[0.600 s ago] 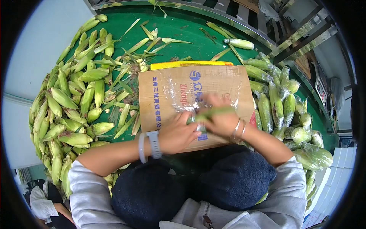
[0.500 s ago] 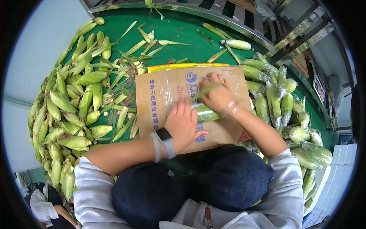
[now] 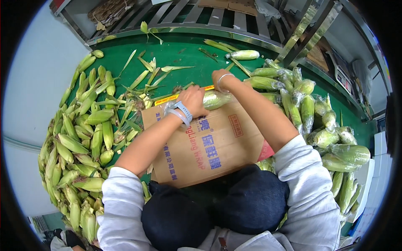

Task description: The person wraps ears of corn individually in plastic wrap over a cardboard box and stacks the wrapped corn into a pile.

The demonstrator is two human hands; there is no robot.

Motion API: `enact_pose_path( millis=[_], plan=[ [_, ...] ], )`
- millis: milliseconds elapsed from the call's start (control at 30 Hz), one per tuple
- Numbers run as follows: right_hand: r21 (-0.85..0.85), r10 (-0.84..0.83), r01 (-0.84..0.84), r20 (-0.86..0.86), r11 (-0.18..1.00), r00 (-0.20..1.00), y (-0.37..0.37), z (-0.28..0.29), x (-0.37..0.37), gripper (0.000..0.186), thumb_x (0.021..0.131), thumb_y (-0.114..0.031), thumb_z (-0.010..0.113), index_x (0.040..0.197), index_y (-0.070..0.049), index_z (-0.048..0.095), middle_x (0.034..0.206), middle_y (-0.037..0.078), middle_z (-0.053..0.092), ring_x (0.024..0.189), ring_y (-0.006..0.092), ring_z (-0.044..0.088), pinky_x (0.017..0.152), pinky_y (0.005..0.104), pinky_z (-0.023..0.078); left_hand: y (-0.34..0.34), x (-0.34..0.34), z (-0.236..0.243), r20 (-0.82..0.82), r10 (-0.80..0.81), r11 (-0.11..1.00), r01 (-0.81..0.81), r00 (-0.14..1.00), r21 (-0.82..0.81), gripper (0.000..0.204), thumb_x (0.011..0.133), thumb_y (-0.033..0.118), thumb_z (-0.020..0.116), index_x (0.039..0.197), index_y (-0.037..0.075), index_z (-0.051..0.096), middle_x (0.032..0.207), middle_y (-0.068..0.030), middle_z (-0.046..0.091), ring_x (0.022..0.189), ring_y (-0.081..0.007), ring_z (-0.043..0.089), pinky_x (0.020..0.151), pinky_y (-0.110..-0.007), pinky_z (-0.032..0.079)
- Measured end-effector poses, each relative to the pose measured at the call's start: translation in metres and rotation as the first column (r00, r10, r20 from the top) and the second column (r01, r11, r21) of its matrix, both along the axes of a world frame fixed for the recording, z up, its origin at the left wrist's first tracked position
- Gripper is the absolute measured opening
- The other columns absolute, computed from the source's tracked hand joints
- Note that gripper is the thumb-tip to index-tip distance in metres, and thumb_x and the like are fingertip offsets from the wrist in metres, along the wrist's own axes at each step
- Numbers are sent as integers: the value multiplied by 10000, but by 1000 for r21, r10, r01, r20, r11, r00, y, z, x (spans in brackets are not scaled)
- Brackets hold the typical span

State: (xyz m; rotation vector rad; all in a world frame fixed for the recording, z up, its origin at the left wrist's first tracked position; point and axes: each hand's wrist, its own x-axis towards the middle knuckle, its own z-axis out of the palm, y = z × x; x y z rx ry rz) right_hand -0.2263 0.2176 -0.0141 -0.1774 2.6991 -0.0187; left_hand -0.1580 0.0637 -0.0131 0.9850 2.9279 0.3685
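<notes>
A cardboard box (image 3: 234, 142) with blue and red print lies in front of me, a yellow strip (image 3: 165, 99) along its far edge. On its far part lies a pale green ear of corn (image 3: 217, 99), with shiny clear film around its left end. My left hand (image 3: 193, 100) is closed over that left end, its thumb on the near side. Beyond the ear's right end, at the box's far edge, my right hand (image 3: 221, 79) is closed; its fingertips are hidden, so what they grip does not show.
Unwrapped ears of corn (image 3: 71, 144) are heaped on the left. Film-wrapped ears (image 3: 307, 108) are piled on the right. Loose husk leaves (image 3: 146, 79) litter the green table (image 3: 180, 50). A slatted metal rack (image 3: 201, 29) and a scale (image 3: 341, 75) stand beyond.
The view has shifted. Both hands and the ear have moved away from me to the box's far edge. The green strip that was by my right hand no longer shows there.
</notes>
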Motion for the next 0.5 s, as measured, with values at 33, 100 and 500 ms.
enact_pose_path(
  millis=[33,100,500],
  plan=[
    [-4,2,-2,1,1000,1000,-1,0,5,252,694,-34,643,941,8,664,1018,214,624,944,321,621,746,368,517,-4,6,-2,178,-54,995,38,983,91,499,539,301,769,896,-8,609,869,-198,601,852,-334,590,762,-408,478],
    [-132,-67,73,48,989,997,2,-2,13,258,680,-44,673,933,4,667,1001,210,631,929,313,628,744,369,517,-13,33,-4,354,-128,988,148,927,-31,526,533,326,766,902,-16,612,878,-222,611,818,-339,603,766,-402,479],
    [-499,328,-456,-326,737,887,20,-10,122,660,693,-439,686,1119,37,522,1155,263,498,998,368,525,915,405,408,-162,131,-10,615,-774,297,-944,-147,147,559,878,321,532,1312,7,372,1224,-155,518,1110,-251,511,951,-382,405]
  ],
)
